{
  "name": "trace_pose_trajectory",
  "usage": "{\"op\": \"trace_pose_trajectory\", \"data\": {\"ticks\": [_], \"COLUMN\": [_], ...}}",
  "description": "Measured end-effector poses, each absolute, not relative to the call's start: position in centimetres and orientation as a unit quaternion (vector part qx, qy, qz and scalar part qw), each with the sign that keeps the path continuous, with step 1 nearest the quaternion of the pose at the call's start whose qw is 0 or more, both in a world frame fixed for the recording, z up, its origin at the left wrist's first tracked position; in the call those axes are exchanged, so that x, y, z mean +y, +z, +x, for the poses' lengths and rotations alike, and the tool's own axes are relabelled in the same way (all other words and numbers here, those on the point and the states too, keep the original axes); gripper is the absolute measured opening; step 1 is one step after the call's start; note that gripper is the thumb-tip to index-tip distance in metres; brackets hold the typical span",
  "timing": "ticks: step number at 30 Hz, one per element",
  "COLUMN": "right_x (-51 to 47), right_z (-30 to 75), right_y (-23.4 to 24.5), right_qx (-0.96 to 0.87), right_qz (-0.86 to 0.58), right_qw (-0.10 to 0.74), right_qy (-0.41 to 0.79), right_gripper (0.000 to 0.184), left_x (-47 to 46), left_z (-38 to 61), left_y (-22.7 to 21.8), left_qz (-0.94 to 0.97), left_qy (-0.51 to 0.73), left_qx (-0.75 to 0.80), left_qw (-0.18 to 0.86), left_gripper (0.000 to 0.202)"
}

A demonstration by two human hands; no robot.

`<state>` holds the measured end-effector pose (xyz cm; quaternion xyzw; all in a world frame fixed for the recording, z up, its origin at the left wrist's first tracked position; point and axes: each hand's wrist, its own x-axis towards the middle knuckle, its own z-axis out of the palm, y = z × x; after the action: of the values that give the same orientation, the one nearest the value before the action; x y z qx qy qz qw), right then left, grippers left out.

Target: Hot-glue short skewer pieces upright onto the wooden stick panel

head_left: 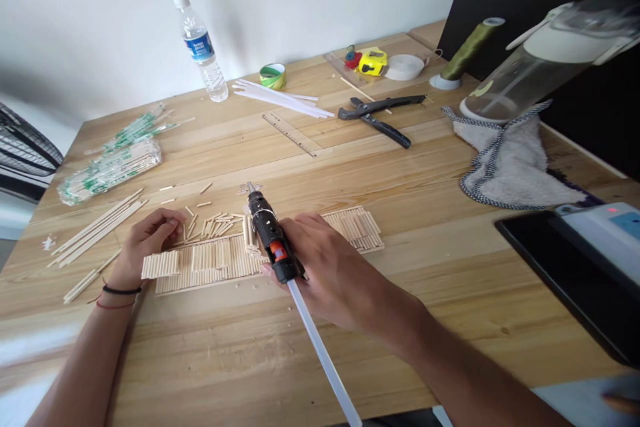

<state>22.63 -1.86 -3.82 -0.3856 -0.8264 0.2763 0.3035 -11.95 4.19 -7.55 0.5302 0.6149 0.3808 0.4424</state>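
My right hand (330,263) is wrapped round a black hot glue gun (270,230). Its nozzle points away from me, and a long white glue stick (325,353) sticks out of its back end. Below the gun lies a long strip of short wooden sticks (187,273) set side by side, with small raised stick sections on top; the gun and hand cover part of it. My left hand (155,233) rests at the strip's left end, fingers curled together beside loose cut sticks (217,225). Whatever its fingertips hold is hidden.
Long wooden sticks (97,227) and plastic-wrapped packs (115,170) lie left. Behind are a water bottle (203,53), glue sticks (285,99), a ruler (290,135), black cutters (380,117) and a yellow tape measure (373,62). A cloth (515,167) and dark tablet-like slab (560,273) lie right.
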Motion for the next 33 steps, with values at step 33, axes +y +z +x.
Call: {"op": "trace_pose_trajectory", "data": {"ticks": [33], "right_x": [-1.84], "right_z": [22.71], "right_y": [-3.6], "right_qx": [-0.828], "right_qz": [-0.388], "right_qw": [0.296], "right_qy": [0.277], "right_gripper": [0.016], "left_x": [4.21], "left_z": [-11.97], "left_y": [-7.52], "left_qz": [0.542], "left_qy": [0.368], "left_qx": [0.628], "left_qw": [0.421], "left_gripper": [0.022]}}
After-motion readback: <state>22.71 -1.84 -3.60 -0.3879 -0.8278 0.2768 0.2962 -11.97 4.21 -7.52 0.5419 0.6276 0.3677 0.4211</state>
